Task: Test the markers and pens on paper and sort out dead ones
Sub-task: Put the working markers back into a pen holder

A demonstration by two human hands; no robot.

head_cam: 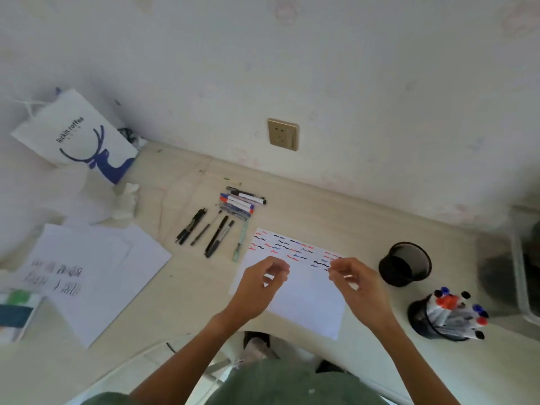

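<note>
Fingers of your left hand (264,283) and right hand (349,280) curl loosely over the test paper (306,305), holding nothing I can make out; tested pens (222,220) lie sorted beyond the paper's far-left corner.

Two forearms showing bare, entering frame from 6 o'clock. No sleeves reaching wrists; no watch, ring or band showing on left hand (260,287) or right hand (358,283). Person wearing muted green garment (292,384), plain cloth, faint pale specks showing toward 5 o'clock; more of same green showing at 7 o'clock corner. Pale, blurred shoe (257,347) showing just above green cloth toward 12 o'clock; details too soft for telling. Fingernails too blurred for telling.
</note>
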